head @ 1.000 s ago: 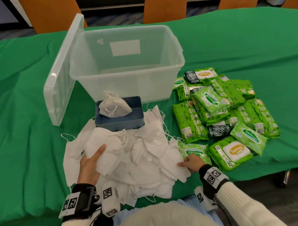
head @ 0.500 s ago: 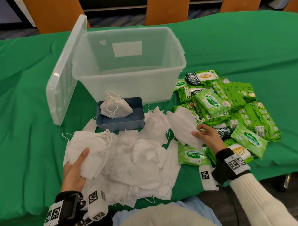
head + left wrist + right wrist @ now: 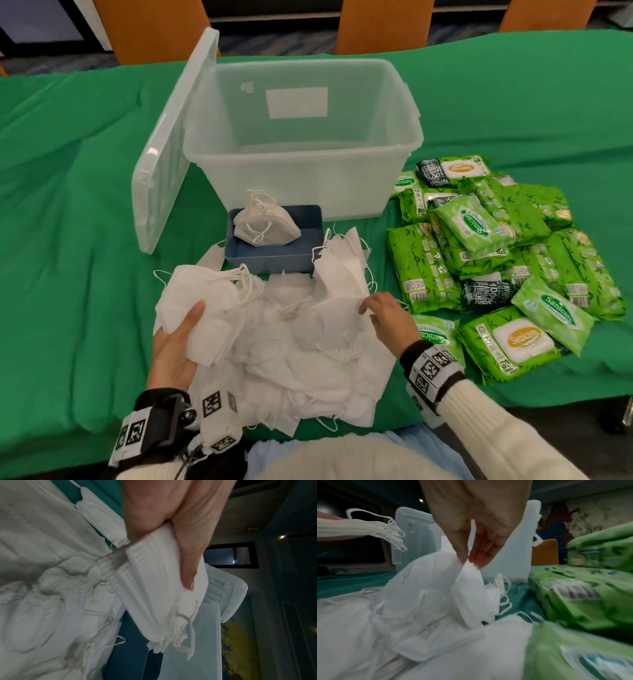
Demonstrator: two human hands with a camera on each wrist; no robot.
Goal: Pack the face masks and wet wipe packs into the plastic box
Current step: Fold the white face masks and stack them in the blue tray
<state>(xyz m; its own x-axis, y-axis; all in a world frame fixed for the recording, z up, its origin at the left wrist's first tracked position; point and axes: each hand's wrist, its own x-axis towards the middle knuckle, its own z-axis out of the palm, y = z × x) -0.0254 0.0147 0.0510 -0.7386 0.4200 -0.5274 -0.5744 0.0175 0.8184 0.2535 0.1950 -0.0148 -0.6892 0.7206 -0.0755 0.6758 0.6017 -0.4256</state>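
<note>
Looks like an office or meeting room set up for recording — not a home. A long bench (image 3: 85,205) draped in green cloth, w/ orange chair backs (image 3: 383,24) lined up along its far side and patterned carpet (image 3: 281,44) behind them. The left wrist view shows dim grey walls, a dark framed panel (image 3: 231,555), a small red arrow sign (image 3: 253,528) high up — prob. an exit marker — and a ceiling spot lamp (image 3: 283,536). A painted mural (image 3: 573,513) covers part of one wall.
</note>
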